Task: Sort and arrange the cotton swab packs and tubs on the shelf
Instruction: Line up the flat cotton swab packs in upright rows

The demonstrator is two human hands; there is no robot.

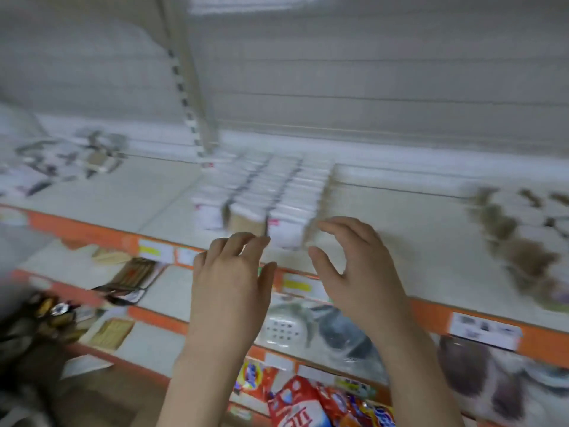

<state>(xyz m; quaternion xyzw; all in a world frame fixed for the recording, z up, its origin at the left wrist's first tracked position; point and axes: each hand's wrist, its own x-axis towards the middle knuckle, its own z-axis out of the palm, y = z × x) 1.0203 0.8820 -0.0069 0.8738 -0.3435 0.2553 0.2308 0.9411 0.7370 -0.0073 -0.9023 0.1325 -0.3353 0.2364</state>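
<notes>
Rows of cotton swab packs point(271, 192) stand in about three lines on the white shelf point(400, 217), running from its front edge toward the back wall. The whole view is motion-blurred. My left hand point(231, 282) hovers just in front of the nearest packs with fingers loosely curled and holds nothing. My right hand point(357, 266) is raised beside the front right pack, thumb and fingers spread in an open curve, and it holds nothing either. Neither hand clearly touches a pack.
Small grey items point(70, 158) lie on the shelf at the left. Brown blurred items point(520, 251) sit at the right. An orange shelf edge point(431, 312) carries price labels. Lower shelves hold a soap dish point(283, 328) and red packets point(301, 402).
</notes>
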